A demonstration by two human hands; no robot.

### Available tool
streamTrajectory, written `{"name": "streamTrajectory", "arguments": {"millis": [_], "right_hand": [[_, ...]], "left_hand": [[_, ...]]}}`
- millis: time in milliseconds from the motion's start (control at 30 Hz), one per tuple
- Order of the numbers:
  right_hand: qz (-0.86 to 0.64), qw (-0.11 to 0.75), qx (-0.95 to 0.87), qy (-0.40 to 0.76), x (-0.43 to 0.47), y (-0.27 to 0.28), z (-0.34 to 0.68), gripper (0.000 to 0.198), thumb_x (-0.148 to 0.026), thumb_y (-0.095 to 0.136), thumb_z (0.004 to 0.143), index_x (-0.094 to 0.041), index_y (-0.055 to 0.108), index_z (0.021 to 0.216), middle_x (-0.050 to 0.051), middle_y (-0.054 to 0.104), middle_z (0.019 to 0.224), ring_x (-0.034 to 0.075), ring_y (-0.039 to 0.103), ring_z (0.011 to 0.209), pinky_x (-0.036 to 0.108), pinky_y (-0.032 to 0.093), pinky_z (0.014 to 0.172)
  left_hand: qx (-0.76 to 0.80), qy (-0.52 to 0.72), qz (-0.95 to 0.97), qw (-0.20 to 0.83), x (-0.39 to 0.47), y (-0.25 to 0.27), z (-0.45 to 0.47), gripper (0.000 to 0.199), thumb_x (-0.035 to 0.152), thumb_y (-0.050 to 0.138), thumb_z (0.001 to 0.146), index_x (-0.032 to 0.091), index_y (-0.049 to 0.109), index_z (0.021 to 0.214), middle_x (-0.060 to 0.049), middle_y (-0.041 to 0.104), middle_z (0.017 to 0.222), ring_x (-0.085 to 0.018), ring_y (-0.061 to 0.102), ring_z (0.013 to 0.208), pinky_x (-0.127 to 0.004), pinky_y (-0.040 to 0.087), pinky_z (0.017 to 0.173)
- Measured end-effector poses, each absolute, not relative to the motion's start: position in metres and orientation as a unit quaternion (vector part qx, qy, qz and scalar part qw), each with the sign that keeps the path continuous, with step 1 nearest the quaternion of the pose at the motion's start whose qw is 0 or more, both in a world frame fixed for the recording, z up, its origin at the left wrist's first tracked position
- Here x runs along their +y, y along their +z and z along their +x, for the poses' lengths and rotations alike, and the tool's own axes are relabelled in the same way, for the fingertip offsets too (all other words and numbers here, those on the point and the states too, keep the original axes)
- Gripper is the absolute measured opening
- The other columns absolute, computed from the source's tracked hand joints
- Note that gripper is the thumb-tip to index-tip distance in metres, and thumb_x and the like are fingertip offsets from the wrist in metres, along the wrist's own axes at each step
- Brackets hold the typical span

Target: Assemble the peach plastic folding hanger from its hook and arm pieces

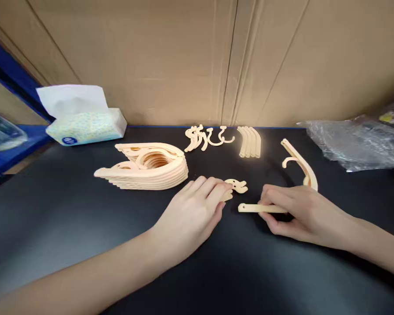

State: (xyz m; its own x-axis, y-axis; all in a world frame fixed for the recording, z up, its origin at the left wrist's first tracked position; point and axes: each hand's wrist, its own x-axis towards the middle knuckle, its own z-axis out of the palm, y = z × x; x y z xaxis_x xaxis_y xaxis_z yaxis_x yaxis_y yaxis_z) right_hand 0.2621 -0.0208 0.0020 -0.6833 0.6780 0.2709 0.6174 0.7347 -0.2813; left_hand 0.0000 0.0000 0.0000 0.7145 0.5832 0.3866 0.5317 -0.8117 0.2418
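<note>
Right hand (298, 216) grips one arm piece (251, 208); flat left hand (193, 216) touches one connector (237, 186).

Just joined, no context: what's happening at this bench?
A person works with cream plastic parts on a black table. The right hand holds a straight bar piece flat against the tabletop. The left hand rests palm down, its fingertips touching a small hook piece. A stack of hanger bodies, loose hooks and a row of curved bars lie behind, with a tissue pack at far left.
</note>
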Motion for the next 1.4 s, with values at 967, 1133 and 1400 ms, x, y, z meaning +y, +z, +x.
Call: {"name": "streamTrajectory", "arguments": {"millis": [967, 1133, 1400], "right_hand": [[-0.358, 0.174, -0.914, 0.079, -0.0251, 0.0036, 0.2674, 0.016, -0.020, 0.051, 0.102, -0.023, 0.051, 0.086, -0.006, 0.057, 0.070, 0.009, 0.054, 0.052, 0.023, 0.037, 0.049], [-0.357, 0.168, -0.915, 0.085, -0.0244, 0.0034, 0.2680, 0.016, -0.020, 0.051, 0.103, -0.023, 0.051, 0.087, -0.006, 0.056, 0.070, 0.009, 0.054, 0.051, 0.023, 0.036, 0.049], [-0.361, 0.184, -0.911, 0.077, -0.0241, 0.0034, 0.2686, 0.017, -0.018, 0.052, 0.101, -0.024, 0.048, 0.085, -0.007, 0.054, 0.070, 0.008, 0.052, 0.050, 0.022, 0.035, 0.048]], "left_hand": [[0.302, 0.251, 0.918, 0.053, -0.0014, -0.0002, -0.0013, 0.029, 0.004, 0.054, 0.096, 0.012, 0.060, 0.124, -0.009, 0.071, 0.116, -0.026, 0.067, 0.096, -0.041, 0.059, 0.083], [0.308, 0.249, 0.916, 0.065, -0.0013, -0.0005, -0.0014, 0.033, 0.001, 0.055, 0.094, 0.013, 0.059, 0.125, -0.008, 0.071, 0.118, -0.025, 0.067, 0.097, -0.040, 0.059, 0.084], [0.299, 0.265, 0.914, 0.068, -0.0028, 0.0004, -0.0023, 0.035, 0.000, 0.056, 0.092, 0.013, 0.060, 0.124, -0.008, 0.071, 0.117, -0.024, 0.068, 0.097, -0.037, 0.059, 0.082]]}}
